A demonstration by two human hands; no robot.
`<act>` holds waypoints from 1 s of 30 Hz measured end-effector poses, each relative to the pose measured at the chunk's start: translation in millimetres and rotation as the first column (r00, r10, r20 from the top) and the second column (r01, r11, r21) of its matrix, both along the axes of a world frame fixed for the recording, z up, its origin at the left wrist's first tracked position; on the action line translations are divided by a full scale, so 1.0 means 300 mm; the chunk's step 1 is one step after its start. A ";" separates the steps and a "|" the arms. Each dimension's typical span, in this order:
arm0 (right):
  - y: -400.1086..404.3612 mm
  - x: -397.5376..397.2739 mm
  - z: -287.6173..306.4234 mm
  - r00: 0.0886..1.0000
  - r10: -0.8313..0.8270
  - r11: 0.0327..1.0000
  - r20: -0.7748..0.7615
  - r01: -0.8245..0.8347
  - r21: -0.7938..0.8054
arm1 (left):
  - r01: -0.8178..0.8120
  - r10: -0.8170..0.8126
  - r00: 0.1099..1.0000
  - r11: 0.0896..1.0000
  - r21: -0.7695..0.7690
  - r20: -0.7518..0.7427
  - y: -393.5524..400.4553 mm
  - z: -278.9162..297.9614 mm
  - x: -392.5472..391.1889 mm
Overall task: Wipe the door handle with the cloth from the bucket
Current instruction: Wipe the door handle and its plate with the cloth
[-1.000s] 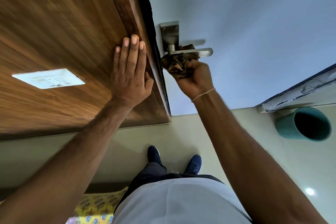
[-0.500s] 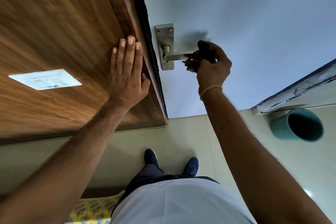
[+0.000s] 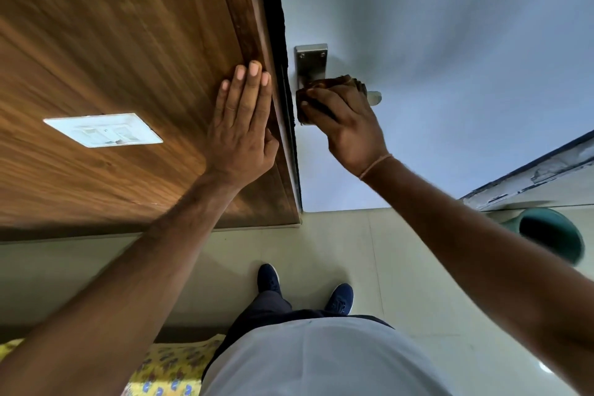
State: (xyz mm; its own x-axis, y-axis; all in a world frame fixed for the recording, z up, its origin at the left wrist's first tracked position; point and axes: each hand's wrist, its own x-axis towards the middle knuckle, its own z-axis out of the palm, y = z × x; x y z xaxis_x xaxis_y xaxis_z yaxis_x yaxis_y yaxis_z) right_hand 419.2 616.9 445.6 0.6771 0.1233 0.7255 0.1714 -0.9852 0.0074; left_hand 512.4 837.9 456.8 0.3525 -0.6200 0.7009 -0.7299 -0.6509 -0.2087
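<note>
The right hand point(image 3: 345, 125) is curled closed around a dark brown cloth point(image 3: 324, 84), pressing it over the lever of a metal door handle point(image 3: 311, 63). The cloth covers most of the lever; only the lever's rounded tip pokes out to the right of the knuckles, and the upper part of the rectangular backplate, with two screws, shows above the hand. A thin band circles the right wrist.

The left hand point(image 3: 242, 130) lies flat and open on a wooden wall panel point(image 3: 112, 42), four fingers pressed side by side and pointing up, thumb tucked toward the panel's edge. It holds nothing. It sits just beside the dark gap that separates the wood from the pale blue-grey door point(image 3: 450, 42) carrying the handle.

Two hands and two bare forearms are in view, one cloth and one handle. One white switch plate point(image 3: 103, 129) is set into the wood, well left of the left hand. One teal bucket point(image 3: 549, 236) stands on the pale tiled floor point(image 3: 337, 241) at the right edge, its open mouth facing the camera and its inside too dark to see. Two dark blue shoes point(image 3: 339, 297) point toward the door, below a light shirt. A strip of yellow patterned fabric point(image 3: 173, 366) shows at bottom left.
</note>
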 end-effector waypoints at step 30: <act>-0.094 0.062 0.093 0.922 0.016 0.656 -0.387 -0.302 -0.692 | 0.013 -0.012 0.999 1.000 0.018 -0.052 0.013 0.034 -0.020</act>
State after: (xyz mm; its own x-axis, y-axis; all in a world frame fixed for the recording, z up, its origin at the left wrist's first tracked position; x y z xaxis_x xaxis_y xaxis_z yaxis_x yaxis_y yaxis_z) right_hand 437.6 588.7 473.4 0.7631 0.6393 0.0943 0.4576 -0.6376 0.6198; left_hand 506.4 841.7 467.0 0.3804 -0.6373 0.6702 -0.7480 -0.6382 -0.1823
